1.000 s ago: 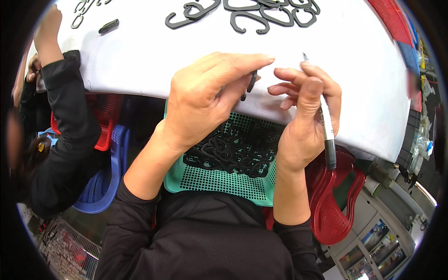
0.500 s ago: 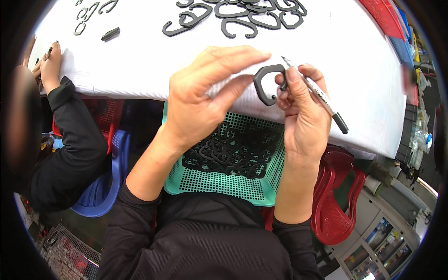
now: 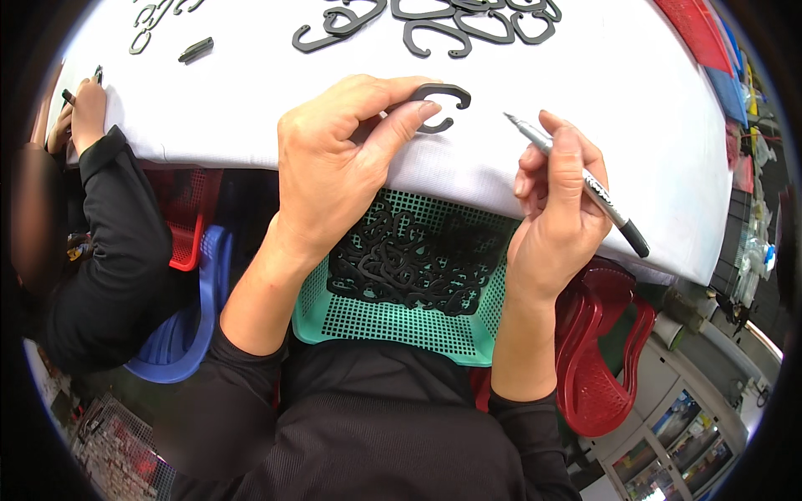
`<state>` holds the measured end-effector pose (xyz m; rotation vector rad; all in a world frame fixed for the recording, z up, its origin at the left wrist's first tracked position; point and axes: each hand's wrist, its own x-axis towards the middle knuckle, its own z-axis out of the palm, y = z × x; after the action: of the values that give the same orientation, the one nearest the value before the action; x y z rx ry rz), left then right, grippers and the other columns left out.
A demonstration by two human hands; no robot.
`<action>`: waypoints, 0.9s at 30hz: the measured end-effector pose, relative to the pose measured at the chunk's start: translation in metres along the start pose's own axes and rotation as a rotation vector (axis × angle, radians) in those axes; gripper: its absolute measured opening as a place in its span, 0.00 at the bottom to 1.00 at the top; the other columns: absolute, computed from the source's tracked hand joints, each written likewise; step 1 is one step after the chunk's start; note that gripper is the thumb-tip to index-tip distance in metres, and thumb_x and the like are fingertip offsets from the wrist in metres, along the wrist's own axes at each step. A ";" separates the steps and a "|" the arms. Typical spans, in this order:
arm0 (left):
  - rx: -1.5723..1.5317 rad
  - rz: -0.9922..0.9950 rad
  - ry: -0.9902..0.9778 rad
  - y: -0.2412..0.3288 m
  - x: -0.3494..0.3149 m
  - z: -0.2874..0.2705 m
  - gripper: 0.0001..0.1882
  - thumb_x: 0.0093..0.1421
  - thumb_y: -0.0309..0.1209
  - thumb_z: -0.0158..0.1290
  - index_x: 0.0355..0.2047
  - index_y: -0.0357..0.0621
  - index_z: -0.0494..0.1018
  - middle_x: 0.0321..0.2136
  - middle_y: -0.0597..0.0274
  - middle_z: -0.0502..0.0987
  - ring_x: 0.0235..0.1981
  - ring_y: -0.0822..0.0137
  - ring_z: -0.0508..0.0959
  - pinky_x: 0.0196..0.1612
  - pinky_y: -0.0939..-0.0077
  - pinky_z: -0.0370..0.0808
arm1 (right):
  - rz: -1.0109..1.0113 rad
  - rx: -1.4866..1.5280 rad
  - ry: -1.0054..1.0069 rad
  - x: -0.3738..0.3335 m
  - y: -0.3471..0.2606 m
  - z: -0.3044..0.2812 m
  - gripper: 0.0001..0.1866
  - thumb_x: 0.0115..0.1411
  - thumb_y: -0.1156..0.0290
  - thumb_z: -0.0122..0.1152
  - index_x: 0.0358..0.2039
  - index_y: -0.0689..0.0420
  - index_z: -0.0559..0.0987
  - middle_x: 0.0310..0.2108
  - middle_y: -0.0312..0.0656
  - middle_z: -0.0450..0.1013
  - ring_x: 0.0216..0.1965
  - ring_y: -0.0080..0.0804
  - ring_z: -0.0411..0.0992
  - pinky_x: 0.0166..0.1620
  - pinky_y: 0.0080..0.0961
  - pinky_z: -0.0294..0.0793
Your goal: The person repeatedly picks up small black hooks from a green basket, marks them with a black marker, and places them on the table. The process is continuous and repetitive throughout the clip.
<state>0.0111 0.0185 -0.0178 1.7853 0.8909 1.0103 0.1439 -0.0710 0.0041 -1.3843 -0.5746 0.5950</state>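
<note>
I hold both forearms [image 3: 269,288] extended forward. My left hand [image 3: 334,154] shows its back, thumb [image 3: 403,125] and index finger [image 3: 386,90] pinching; my right hand [image 3: 564,204] sits apart, thumb side up, fingers [image 3: 530,159] curled in.

hook [image 3: 447,89] left of marker [image 3: 608,202], basket [image 3: 393,327] before table [image 3: 643,108]

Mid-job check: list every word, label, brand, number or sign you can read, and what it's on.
Marker in the right hand: dark printing on the pale barrel, too small to quote reliably.
Black C-shaped piece in the left hand: no lettering visible.
Green basket: none visible.
</note>
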 end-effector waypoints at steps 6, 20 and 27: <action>0.053 0.063 0.021 -0.003 0.000 0.001 0.09 0.53 0.20 0.59 0.36 0.35 0.79 0.26 0.64 0.78 0.26 0.79 0.74 0.31 0.87 0.70 | -0.147 -0.156 -0.051 -0.007 0.017 0.010 0.08 0.58 0.74 0.61 0.28 0.59 0.69 0.18 0.38 0.70 0.15 0.15 0.63 0.18 0.09 0.58; 0.091 0.088 0.069 -0.005 0.000 0.004 0.08 0.52 0.19 0.60 0.34 0.35 0.79 0.24 0.65 0.77 0.24 0.79 0.73 0.28 0.87 0.69 | -0.269 -0.288 -0.042 -0.003 0.028 0.023 0.10 0.58 0.74 0.63 0.24 0.57 0.70 0.15 0.31 0.67 0.17 0.12 0.62 0.22 0.09 0.58; 0.114 0.114 0.070 -0.006 -0.001 0.004 0.08 0.52 0.20 0.60 0.34 0.35 0.79 0.24 0.66 0.77 0.23 0.80 0.73 0.27 0.87 0.69 | -0.260 -0.294 -0.064 -0.004 0.027 0.022 0.11 0.55 0.77 0.64 0.24 0.59 0.69 0.19 0.31 0.67 0.19 0.10 0.61 0.21 0.09 0.59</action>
<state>0.0133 0.0190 -0.0247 1.9241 0.9138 1.1199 0.1250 -0.0552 -0.0211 -1.5362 -0.9062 0.3544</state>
